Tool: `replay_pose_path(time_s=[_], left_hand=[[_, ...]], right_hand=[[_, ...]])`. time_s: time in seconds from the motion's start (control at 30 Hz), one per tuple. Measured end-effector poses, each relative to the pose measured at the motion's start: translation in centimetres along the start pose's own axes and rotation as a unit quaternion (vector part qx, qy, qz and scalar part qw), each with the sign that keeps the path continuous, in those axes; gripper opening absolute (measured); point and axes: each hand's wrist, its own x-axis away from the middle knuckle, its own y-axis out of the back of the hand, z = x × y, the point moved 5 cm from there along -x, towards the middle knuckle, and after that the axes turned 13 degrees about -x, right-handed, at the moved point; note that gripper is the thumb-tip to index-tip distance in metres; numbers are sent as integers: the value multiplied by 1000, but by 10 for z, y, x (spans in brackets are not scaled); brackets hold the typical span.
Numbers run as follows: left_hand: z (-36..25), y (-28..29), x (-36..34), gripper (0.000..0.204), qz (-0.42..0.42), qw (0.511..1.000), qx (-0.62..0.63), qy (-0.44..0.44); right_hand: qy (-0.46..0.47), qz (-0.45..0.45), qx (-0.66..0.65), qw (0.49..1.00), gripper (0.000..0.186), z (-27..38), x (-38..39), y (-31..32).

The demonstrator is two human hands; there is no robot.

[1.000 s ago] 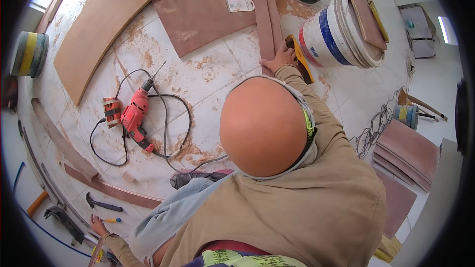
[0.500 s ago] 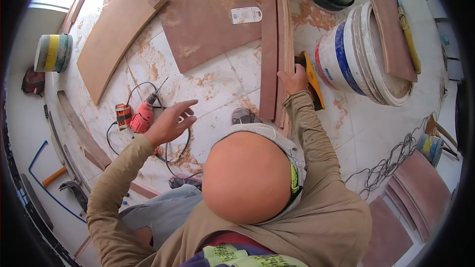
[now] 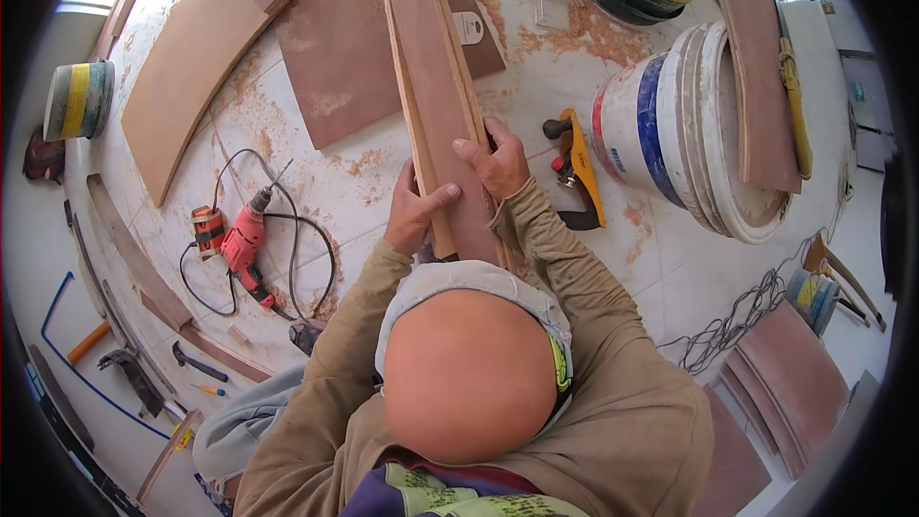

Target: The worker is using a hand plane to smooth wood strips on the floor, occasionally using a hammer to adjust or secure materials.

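Observation:
Both my hands grip a long, narrow assembly of reddish-brown wooden boards (image 3: pixel 431 57), which runs away from me over the floor. My left hand (image 3: pixel 414 209) is closed round its left edge, with the thumb on the near part. On the right edge, a little farther up, my right hand (image 3: pixel 498 165) is wrapped with its thumb on the face. Just right of that hand lies a hand plane (image 3: pixel 582 170) with an orange-yellow body and dark handles, touched by neither hand. The near end of the boards is hidden behind my head.
A red drill (image 3: pixel 245 241) with looped cable lies to the left. Beneath the boards is a brown plywood sheet (image 3: pixel 330 67); a curved panel (image 3: pixel 191 67) lies left of it. A white bucket (image 3: pixel 661 124) stands right, bearing a plank (image 3: pixel 756 67). Sawdust is scattered over the tiles.
My left hand has come from above the drill to the boards. My right hand has shifted left with them, and they now lie across the sheet, wide face up. The plane is uncovered.

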Motion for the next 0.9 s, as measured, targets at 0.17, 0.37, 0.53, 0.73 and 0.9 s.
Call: replay_pose_path(time_s=[0.17,0.37,0.53,0.73,0.9], left_hand=[[-52,47,-7,79,-12,999,41,-32],[-73,78,-13,66,-64,989,-38,-126],[-86,104,-6,63,-107,982,-45,-146],[-59,53,-37,83,-135,973,-11,-185],[-60,59,-45,101,-96,976,-5,-197]], right_hand=[[15,89,9,996,42,-13,-76,-39],[291,-23,669,683,66,-20,-192,29],[28,58,258,964,91,23,-149,3],[16,137,70,988,86,14,-9,-72],[64,60,129,988,81,18,-5,-76]])
